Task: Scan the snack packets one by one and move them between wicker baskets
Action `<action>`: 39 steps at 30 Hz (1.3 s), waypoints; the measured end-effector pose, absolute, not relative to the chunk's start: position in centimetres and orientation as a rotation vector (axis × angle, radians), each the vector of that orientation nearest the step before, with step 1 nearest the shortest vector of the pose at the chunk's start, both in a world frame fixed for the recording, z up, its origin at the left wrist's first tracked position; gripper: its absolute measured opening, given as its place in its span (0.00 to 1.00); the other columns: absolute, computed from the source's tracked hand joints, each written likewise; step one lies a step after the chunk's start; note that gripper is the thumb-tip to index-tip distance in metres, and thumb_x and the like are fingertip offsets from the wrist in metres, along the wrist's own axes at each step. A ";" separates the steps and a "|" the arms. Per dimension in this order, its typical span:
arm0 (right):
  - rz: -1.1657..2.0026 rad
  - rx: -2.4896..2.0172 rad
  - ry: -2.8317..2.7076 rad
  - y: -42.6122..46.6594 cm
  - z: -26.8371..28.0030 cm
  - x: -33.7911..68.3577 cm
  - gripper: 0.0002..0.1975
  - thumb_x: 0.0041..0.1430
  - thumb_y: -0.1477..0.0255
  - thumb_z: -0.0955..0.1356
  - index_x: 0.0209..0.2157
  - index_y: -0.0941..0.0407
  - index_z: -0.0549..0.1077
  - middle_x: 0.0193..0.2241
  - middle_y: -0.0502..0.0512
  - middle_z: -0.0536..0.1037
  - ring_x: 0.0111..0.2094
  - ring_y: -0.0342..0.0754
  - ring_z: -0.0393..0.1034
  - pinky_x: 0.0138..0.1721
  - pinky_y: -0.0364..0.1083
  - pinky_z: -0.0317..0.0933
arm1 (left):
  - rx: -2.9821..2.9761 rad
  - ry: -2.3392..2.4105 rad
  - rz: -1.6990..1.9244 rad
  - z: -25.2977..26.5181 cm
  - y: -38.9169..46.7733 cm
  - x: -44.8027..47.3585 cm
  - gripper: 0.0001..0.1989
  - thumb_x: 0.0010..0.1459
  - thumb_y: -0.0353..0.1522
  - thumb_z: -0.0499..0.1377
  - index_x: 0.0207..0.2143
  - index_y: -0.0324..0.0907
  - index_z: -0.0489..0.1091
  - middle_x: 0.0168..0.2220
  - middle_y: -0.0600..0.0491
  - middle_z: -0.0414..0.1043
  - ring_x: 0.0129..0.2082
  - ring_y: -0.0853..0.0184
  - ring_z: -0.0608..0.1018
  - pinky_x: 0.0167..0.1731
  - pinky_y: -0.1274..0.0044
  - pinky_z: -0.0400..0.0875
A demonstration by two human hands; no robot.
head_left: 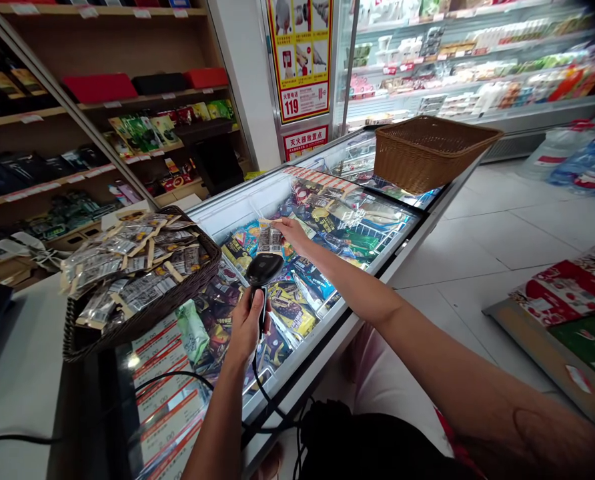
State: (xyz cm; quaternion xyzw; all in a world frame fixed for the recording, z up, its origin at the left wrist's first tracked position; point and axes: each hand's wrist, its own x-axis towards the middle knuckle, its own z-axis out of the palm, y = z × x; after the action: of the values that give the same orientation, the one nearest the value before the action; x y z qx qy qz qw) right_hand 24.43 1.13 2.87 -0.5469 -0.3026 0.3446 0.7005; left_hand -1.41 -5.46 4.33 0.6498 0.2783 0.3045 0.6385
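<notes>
My left hand [247,323] is closed round the handle of a black barcode scanner [264,269], its cable trailing down toward me. Just beyond the scanner head, my right hand [293,235] pinches the top edge of a small clear snack packet [270,240] with a printed label facing me. Both hands are above a glass-topped chest freezer [377,283] full of colourful ice cream packs. To the left, a dark wicker basket [142,313] is heaped with similar packets [137,247].
An upturned-rim brown wicker basket [427,157] stands on the freezer's far end. Price labels [170,393] line the near glass. Shelves of goods [152,100] rise at left, a chilled display [467,60] behind. Boxes [567,300] lie on the floor at right.
</notes>
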 end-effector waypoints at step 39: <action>0.296 -1.260 -1.814 10.2 8.6 17.8 0.11 0.66 0.68 0.70 0.47 0.57 0.79 0.44 0.58 0.81 0.42 0.51 0.75 0.50 0.50 0.68 | 1.174 0.568 1.261 5.5 -5.6 -1.7 0.31 0.56 0.60 0.66 0.41 0.43 0.71 0.26 0.58 0.74 0.13 0.75 0.70 0.10 0.81 0.58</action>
State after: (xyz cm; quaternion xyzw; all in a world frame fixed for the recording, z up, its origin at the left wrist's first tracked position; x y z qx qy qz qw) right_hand 17.79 10.22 8.59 -0.5075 -0.7308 0.1191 0.4408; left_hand -1.72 -5.60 5.47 0.5096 0.2464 0.5476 0.6162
